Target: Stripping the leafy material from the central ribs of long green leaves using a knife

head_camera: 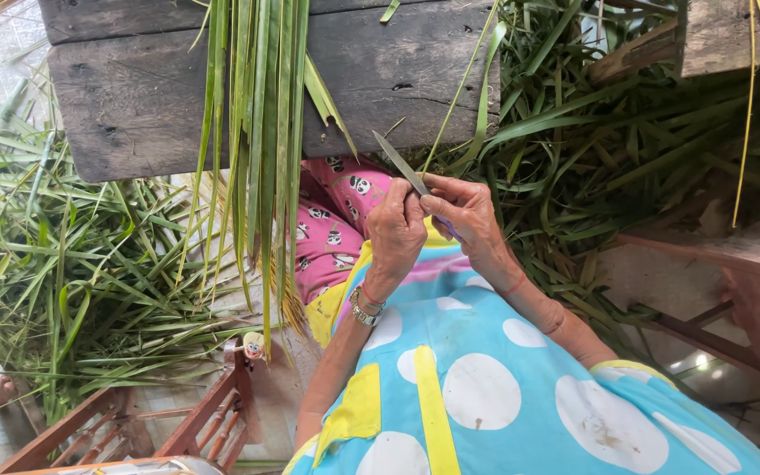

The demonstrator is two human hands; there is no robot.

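Knife sits between both hands above the lap, its blade angled up toward the wooden worktop. The right hand pinches the handle in a closed grip; the left hand closes on it too, beside a thin leaf strip. Long leaves hang over the worktop; a heap covers the floor. No container shows.

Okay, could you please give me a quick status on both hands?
Left hand and right hand together, gripping knife and thin green leaf strip. Hanging leaves alongside, apart.
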